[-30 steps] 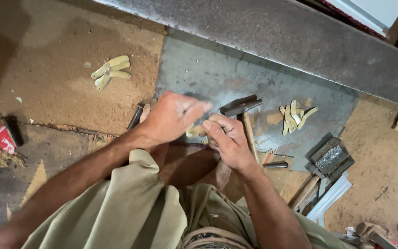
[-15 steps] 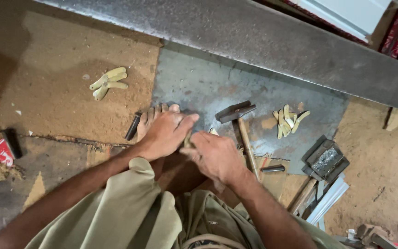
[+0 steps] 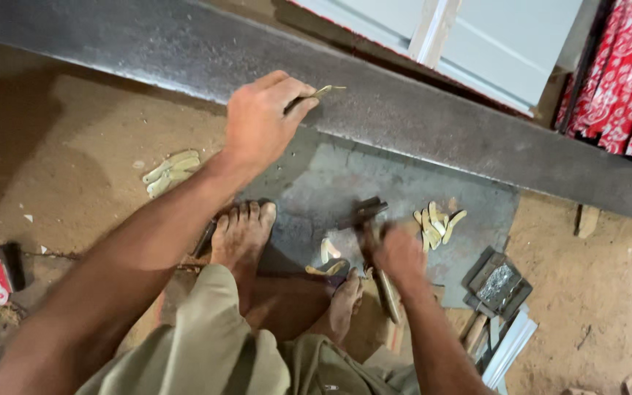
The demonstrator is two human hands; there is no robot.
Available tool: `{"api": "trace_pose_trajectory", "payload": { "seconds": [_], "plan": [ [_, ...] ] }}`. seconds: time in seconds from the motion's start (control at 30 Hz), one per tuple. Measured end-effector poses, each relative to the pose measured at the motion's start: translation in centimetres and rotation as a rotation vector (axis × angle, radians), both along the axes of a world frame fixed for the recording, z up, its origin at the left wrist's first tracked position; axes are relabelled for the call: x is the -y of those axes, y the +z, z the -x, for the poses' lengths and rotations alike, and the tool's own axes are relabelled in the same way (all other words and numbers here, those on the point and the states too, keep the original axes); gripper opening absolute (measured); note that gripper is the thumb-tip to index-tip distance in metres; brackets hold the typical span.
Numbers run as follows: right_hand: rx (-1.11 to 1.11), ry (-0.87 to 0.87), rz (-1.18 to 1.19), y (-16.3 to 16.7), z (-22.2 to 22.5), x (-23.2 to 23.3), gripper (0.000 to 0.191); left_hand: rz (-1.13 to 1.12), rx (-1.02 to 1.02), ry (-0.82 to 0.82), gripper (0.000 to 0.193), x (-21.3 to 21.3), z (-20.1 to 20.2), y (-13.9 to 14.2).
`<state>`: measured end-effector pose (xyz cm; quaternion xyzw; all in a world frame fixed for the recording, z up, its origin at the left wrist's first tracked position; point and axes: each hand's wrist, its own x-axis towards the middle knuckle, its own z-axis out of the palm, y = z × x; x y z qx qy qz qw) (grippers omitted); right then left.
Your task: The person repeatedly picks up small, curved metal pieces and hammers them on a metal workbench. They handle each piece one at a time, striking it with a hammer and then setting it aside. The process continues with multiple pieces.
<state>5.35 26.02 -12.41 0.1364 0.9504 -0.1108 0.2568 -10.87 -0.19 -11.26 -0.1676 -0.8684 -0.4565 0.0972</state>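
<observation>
Landmark = grey metal plate (image 3: 404,183) flat on the dirt floor (image 3: 74,146); all places given relative to it

Left hand (image 3: 261,121) is raised over the plate's far-left corner, thumb and forefinger pinched narrow on a thin yellowish strip (image 3: 321,92). Strip's long axis runs roughly left-right, free tip pointing right and slightly away from the person, toward the dark stone step (image 3: 440,110) along the plate's far edge. Strip is clear of the plate, held in the air

Right hand (image 3: 398,256) sits low at the plate's near edge, closed round the handle of a hammer (image 3: 366,219); hand is blurred, so grip detail is unclear. Hammer's long axis runs near-far, head at the far end over mid-plate, handle trailing back toward the person

Key relation: strip is up and left of the hammer head, well apart. Left hand is the nearer one by far, already holding it

More strips: small pile (image 3: 437,223) on the plate just right of the hammer head, two (image 3: 327,256) at the plate's near edge by the bare feet (image 3: 243,238), another pile (image 3: 170,172) on the dirt left of the plate. Metal box (image 3: 502,281) off the plate's near-right corner
</observation>
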Motion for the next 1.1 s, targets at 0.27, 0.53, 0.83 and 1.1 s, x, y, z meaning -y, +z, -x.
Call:
{"api": "trace_pose_trajectory", "payload": {
  "seconds": [0.27, 0.53, 0.83, 1.1],
  "plan": [
    [-0.110, 0.263, 0.291, -1.3, -2.9, -3.0, 0.028, 0.122, -0.066, 0.037, 0.010, -0.4, 0.5, -2.7],
    [-0.631, 0.025, 0.396, 5.4, 4.5, 2.6, 0.024, 0.134, -0.058, 0.048, 0.010, -0.4, 0.7, -1.2],
    [-0.524, 0.077, 0.358, 7.5, 9.3, 5.2, 0.023, 0.197, -0.104, 0.057, 0.008, -0.3, 1.1, -1.1],
    [-0.473, 0.042, 0.418, 6.6, 10.0, 5.7, 0.025, 0.197, -0.108, 0.030, 0.006, -0.1, 1.3, -1.1]
  ]
}}
